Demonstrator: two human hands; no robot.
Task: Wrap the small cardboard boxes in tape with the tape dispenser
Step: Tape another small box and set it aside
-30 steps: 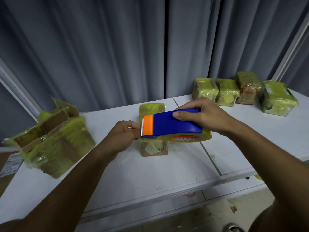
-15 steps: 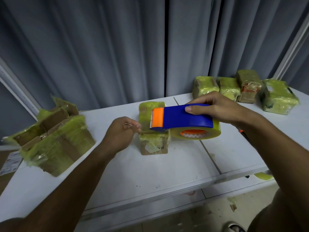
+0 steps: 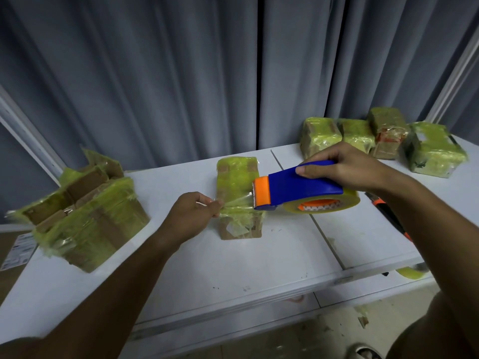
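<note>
The small cardboard box (image 3: 238, 200) is stood on end on the white table (image 3: 207, 263), partly covered in yellowish tape, with bare cardboard seen at its lower end. A strip of tape (image 3: 236, 202) is stretched across its front, from the left hand (image 3: 193, 212) to the tape dispenser (image 3: 298, 187). The free end of the strip is pinched between the thumb and curled fingers (image 3: 216, 204) of the left hand, just beside the box's left edge. The blue dispenser, with its orange cutter end turned toward those fingers, is gripped from above by the right hand (image 3: 347, 167), whose fingers (image 3: 304, 170) are curled round the handle; the tape roll (image 3: 324, 203) is carried beneath it. Beyond the right hand, four wrapped boxes (image 3: 383, 141) are ranged along the far edge of the table. Well to the left of the left hand, a larger taped carton (image 3: 85, 218) with open flaps is set. A grey curtain (image 3: 181, 73) is hung behind the table.
</note>
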